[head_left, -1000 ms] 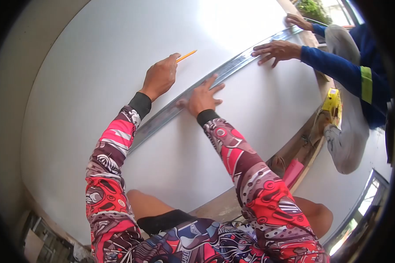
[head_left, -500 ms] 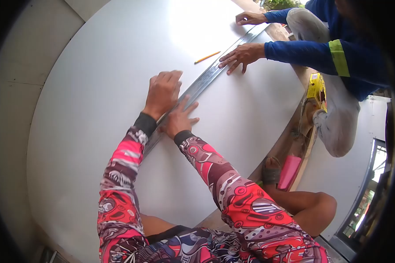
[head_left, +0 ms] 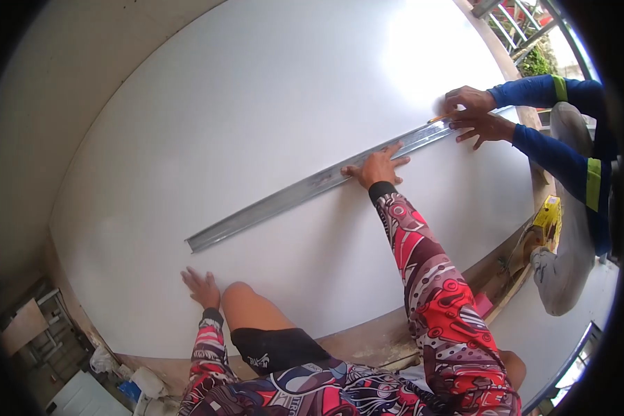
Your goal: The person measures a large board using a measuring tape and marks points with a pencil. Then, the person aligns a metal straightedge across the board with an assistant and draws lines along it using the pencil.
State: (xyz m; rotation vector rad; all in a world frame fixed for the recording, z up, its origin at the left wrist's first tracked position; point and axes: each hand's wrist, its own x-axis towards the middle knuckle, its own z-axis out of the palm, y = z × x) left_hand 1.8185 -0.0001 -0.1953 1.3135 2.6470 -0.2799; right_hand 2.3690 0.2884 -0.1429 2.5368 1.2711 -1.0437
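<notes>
A long galvanized metal channel lies aslant across a large white board. My right hand presses down on the channel with its fingers spread. Lower down and to the left, my left hand rests on the board, open and fingers apart, a short way below the channel's near end. At the channel's far end, another person's hand holds a yellow pencil at its edge. That person's other hand lies on the channel.
A yellow box stands past the board's right edge, beside the other person's leg. Pipes and a wooden piece lie at the lower left, near a white panel. Metal railings show at the upper right.
My left hand has left the channel and moved down to the board near its end. My right hand lies farther along the channel. The other person has picked up the pencil.
</notes>
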